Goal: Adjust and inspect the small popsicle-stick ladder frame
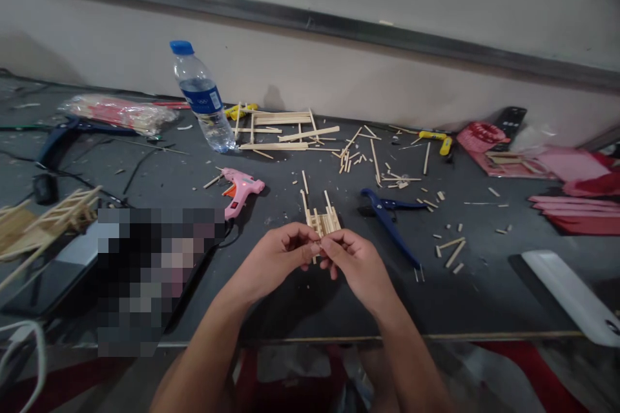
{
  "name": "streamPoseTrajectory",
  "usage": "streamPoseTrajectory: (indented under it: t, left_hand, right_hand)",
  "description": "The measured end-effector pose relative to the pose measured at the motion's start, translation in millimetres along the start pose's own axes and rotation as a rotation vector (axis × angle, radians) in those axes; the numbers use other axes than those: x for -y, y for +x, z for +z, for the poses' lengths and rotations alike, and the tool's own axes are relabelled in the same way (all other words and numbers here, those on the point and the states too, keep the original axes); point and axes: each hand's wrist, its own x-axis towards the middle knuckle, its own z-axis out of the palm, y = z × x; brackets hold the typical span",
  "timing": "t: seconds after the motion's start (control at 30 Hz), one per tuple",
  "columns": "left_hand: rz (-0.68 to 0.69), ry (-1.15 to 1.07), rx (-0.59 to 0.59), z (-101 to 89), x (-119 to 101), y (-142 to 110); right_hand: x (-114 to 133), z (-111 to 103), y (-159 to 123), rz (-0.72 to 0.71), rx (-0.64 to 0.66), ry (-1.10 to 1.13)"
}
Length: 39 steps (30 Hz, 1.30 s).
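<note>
Small stick frame [323,224] pinched at near end

The left hand [285,250] and right hand [352,264] close thumb against fingers on the frame, which juts just beyond the fingertips; the exact grip is hidden. Right of the fingers lie blue pliers [393,230]; left, a pink glue gun [243,187]; well beyond, a larger stick frame [283,118].

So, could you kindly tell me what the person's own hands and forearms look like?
Both the left hand and the right hand are ungloved, with no ring visible on the fingers that show. The left forearm and right forearm are bare: no sleeve, watch or bracelet appears. Fine details such as nails are too small to tell.
</note>
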Motion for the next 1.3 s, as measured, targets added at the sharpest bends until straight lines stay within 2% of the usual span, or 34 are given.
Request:
streamPoseTrajectory:
  t: [0.1,0.23,0.37,0.47,0.6,0.7,0.8,0.9,1.0,1.1,1.3]
  left_hand:
    - [-0.005,0.095,-0.043,-2.5,-1,1]
    - [-0.019,0.220,-0.190,-11.5,-3,6]
    - [0.000,0.438,-0.338,-22.9,1,13]
    - [-0.003,0.556,-0.382,-28.4,7,18]
    - [0.024,0.552,-0.381,-24.1,8,20]
    - [0.047,0.410,-0.411,-11.0,2,18]
    - [0.084,0.265,-0.352,6.6,-5,13]
    - [0.118,0.274,-0.269,21.7,-8,7]
    - [0.141,0.365,-0.159,29.3,-9,3]
    - [0.158,0.404,-0.122,29.4,-9,3]
    - [0.084,0.350,-0.098,23.8,-11,1]
  right_hand:
    - [0,-10,0,-0.026,-0.046,0.007]
    - [-3,-31,6,-0.045,-0.236,0.076]
    - [-13,-51,15,-0.011,-0.383,0.112]
    - [-19,-60,20,0.002,-0.420,0.129]
    - [-20,-63,22,0.012,-0.424,0.151]
    - [-13,-61,18,-0.001,-0.369,0.171]
    - [-5,-55,8,0.025,-0.213,0.140]
    - [1,-48,-1,0.049,-0.036,0.069]
    - [3,-41,-6,0.053,0.089,0.037]
    - [4,-36,-6,0.061,0.126,0.034]
    - [4,-24,-1,0.043,0.102,0.118]
